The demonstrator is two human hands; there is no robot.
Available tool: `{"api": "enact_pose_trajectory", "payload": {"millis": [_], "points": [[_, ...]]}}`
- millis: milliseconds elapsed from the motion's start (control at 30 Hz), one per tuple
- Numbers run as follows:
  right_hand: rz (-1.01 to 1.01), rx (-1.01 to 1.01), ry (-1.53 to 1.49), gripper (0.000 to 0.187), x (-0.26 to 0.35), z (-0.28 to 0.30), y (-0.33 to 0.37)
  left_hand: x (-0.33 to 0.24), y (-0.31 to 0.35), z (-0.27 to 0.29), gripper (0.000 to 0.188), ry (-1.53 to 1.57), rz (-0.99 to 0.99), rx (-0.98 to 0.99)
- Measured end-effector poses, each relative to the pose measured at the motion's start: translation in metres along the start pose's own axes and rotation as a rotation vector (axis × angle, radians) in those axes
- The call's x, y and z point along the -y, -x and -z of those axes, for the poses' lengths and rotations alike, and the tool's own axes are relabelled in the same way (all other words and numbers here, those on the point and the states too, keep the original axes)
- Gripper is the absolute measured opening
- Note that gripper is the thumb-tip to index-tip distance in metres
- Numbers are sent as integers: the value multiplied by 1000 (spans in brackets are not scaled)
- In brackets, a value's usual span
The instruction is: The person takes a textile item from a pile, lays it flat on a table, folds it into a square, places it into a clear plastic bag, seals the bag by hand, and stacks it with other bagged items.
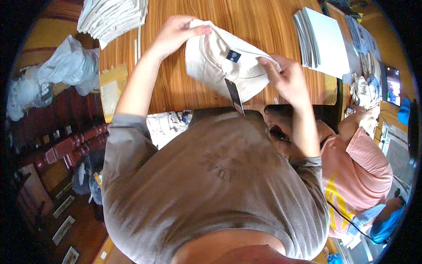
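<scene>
Over the table, both my hands hold up a cream folded garment, which looks like a T-shirt. A small navy label sits inside its collar, and a black hang tag dangles from it on a thin cord toward me. My left hand pinches the upper left edge, thumb on top. At the right end, my right hand grips the edge with its thumb over the cloth. The fingers beneath the cloth are partly hidden.
On the wooden table, a stack of folded pale garments stands at far left and a stack of white sheets at right. Plastic bags hang off the left side. A person in a pink shirt sits close on my right.
</scene>
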State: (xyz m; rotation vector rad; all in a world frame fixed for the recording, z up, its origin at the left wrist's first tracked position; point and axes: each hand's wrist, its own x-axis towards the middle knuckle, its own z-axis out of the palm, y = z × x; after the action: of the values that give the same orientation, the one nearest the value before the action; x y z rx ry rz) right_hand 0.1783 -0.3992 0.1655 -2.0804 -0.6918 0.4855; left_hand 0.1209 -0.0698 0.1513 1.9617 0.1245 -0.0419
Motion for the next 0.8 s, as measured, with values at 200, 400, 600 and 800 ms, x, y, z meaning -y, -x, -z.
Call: {"api": "enact_pose_trajectory", "payload": {"millis": [200, 400, 600, 800], "points": [[-389, 22, -613, 32, -73, -106, 16, 35, -130, -37, 45, -320, 131, 533], [-648, 120, -866, 40, -100, -189, 60, 51, -182, -254, 57, -885, -460, 1436], [-389, 256, -79, 33, -74, -165, 99, 12, -49, -278, 50, -1184, -821, 1282], [-474, -76, 71, 28, -34, -109, 84, 55, 64, -133, 52, -212, -718, 382]]}}
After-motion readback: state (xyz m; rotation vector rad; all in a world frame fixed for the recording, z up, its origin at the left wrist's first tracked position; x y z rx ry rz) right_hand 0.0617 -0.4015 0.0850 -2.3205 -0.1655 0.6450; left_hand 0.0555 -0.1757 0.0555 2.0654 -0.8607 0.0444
